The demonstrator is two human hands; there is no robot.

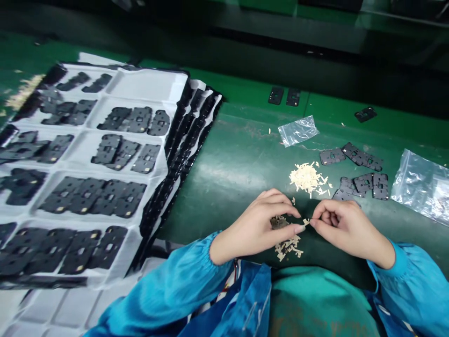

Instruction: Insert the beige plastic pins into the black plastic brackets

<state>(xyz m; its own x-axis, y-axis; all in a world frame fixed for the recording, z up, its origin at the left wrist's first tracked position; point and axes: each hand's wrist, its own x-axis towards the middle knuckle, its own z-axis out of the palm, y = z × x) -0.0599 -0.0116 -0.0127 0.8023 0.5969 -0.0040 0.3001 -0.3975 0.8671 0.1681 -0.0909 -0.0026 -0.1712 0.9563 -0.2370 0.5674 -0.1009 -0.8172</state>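
A small cream-coloured piece point(306, 222) is pinched between the thumb and forefinger of my right hand point(338, 222). My left hand point(261, 222) reaches in from the other side, fingers and thumb apart, its thumb tip close to that piece. Whether the thumb touches it, I cannot tell. Under my left hand lies a loose scatter of similar small pieces point(289, 248), partly hidden by the fingers. Just beyond both hands is a larger heap of cream-coloured pieces point(306, 178). Several flat black plastic parts point(364, 183) lie past my right hand.
At left, a stack of white trays point(84, 145) holds rows of black parts. A small clear bag point(298, 131) lies beyond the heap, a larger clear bag point(423, 187) at right. More black parts point(276, 95) rest farther back on the green table point(224, 173).
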